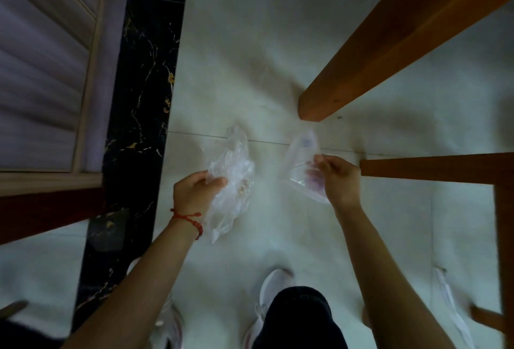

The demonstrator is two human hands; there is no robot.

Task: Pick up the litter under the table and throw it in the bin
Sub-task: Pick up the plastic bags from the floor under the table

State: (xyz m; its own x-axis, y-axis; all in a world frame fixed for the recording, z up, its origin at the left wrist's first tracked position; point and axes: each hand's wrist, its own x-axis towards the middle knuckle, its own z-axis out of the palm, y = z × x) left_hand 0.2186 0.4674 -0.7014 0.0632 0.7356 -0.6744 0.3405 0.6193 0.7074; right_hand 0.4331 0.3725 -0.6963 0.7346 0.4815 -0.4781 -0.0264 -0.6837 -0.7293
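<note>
Knee [300,318], dark cloth, below my hands. Left hand [194,193]: fingers curled on crinkled clear bag [233,179]. Right hand [340,179]: pinching smooth clear wrapper [301,159]; wooden leg [361,65] beyond.

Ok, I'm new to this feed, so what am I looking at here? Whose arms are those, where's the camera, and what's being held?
There is no machine. One camera sits on a person's head and looks down at their own arms, shoes and the pale tiled floor. The left hand, with a red string bracelet at the wrist, grips a crumpled clear plastic bag. The right hand pinches a second clear plastic piece. The brown beams at the right are wooden table legs. A white scrap lies on the floor at lower right. No bin is in view.
</note>
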